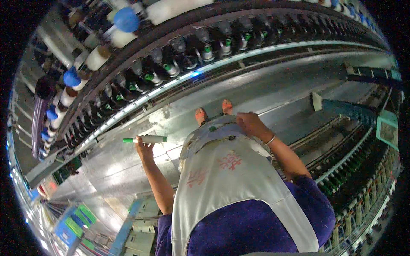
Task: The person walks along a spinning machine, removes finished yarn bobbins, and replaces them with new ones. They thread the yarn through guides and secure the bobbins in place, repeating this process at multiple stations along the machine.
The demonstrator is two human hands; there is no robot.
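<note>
My left hand (pixel 145 150) is closed around a spinning bobbin (pixel 151 139), a slim tube wound with white yarn with green ends. It holds the bobbin nearly level over the floor, left of the apron. At the upper right of my cream apron (pixel 222 175), my right hand (pixel 253 126) is curled near the pocket edge. Its fingers are bent inward, and what they hold, if anything, is hidden. Small green bits show at the apron's pocket (pixel 212 128), between the two hands.
A long spinning frame (pixel 207 51) with a row of green-tipped bobbins curves across the far side, with white yarn packages and blue caps (pixel 127 19) above. Another machine (pixel 341 179) runs along the right. A blue-and-green crate (pixel 74 222) sits at lower left.
</note>
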